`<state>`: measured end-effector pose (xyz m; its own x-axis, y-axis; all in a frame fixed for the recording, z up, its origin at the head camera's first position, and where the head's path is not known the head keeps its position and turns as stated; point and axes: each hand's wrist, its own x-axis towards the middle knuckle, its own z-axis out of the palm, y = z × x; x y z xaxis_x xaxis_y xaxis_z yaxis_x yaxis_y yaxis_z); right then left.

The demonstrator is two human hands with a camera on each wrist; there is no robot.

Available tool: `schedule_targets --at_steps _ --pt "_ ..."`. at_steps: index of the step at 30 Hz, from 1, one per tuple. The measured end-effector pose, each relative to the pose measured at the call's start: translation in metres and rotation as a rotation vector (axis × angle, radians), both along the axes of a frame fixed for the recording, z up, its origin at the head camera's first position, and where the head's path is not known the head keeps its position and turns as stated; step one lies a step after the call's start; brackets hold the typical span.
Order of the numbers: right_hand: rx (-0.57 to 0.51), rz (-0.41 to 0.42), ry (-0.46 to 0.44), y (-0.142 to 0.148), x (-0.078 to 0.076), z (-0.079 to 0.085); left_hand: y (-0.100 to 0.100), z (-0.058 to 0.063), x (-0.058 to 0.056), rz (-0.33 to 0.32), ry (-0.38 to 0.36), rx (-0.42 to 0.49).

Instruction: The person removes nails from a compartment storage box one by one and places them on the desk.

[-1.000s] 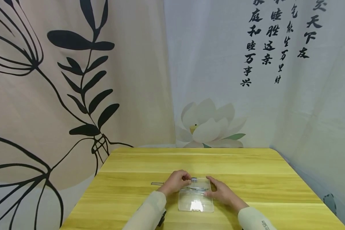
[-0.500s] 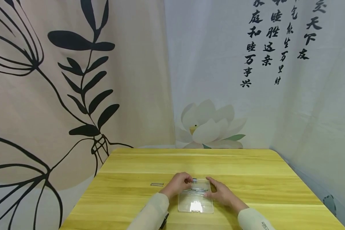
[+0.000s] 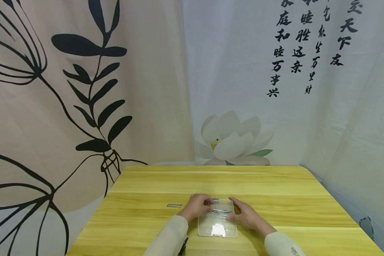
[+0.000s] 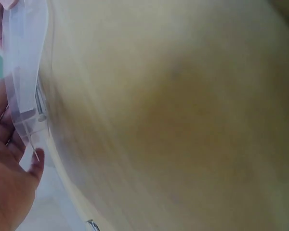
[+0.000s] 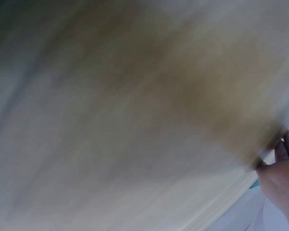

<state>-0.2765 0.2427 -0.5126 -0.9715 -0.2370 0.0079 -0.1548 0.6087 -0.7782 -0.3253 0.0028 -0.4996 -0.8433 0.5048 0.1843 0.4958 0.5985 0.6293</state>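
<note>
Perhaps midway: seemingly pinching a thin nail [image 4: 36,155] in left hand [image 3: 196,205], bracing clear plastic case [image 3: 208,229] with spread right hand [image 3: 247,215], with cased nails [image 3: 221,211] beside left fingertips and two loose nails [image 3: 175,204] behind.

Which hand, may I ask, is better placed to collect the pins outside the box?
The left hand, probably: it is nearer the pins; the right hand touches the right edge of the box.

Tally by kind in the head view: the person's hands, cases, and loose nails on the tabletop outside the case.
Hands (left hand, right hand): 2
Clear plastic case: 1
Loose nails: 2
Total: 5
</note>
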Motion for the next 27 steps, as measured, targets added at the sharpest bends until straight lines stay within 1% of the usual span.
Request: schedule_targets --at_steps 2,4,10,15,20,23,24,27 --pt "0.009 0.000 0.001 0.0006 -0.0012 -0.0014 -0.0004 0.0005 0.0003 -0.010 -0.022 0.019" --pt "0.011 -0.004 0.000 0.0009 -0.0020 -0.0016 0.0000 0.0008 0.0005 -0.020 -0.030 0.019" --pt "0.013 -0.001 -0.004 0.0012 -0.0010 0.0007 0.0023 0.0008 0.0008 -0.026 -0.017 -0.018" --pt "0.009 -0.014 -0.007 -0.0004 0.0022 0.0039 0.0030 0.0016 0.0015 -0.028 -0.019 -0.016" --pt "0.010 -0.014 -0.001 -0.0008 0.0029 0.0041 0.0036 -0.0016 -0.0016 -0.036 0.013 -0.032" --pt "0.000 -0.007 0.005 -0.0006 0.0021 0.0028 0.0031 -0.0035 -0.0027 -0.054 0.045 -0.036" --pt "-0.001 -0.004 0.008 -0.0006 0.0017 0.0021 0.0026 -0.0032 -0.0022 -0.065 0.067 -0.040" --pt "0.001 -0.003 0.005 -0.0010 0.0015 0.0012 0.0006 -0.0032 -0.0022 -0.085 0.076 -0.027"
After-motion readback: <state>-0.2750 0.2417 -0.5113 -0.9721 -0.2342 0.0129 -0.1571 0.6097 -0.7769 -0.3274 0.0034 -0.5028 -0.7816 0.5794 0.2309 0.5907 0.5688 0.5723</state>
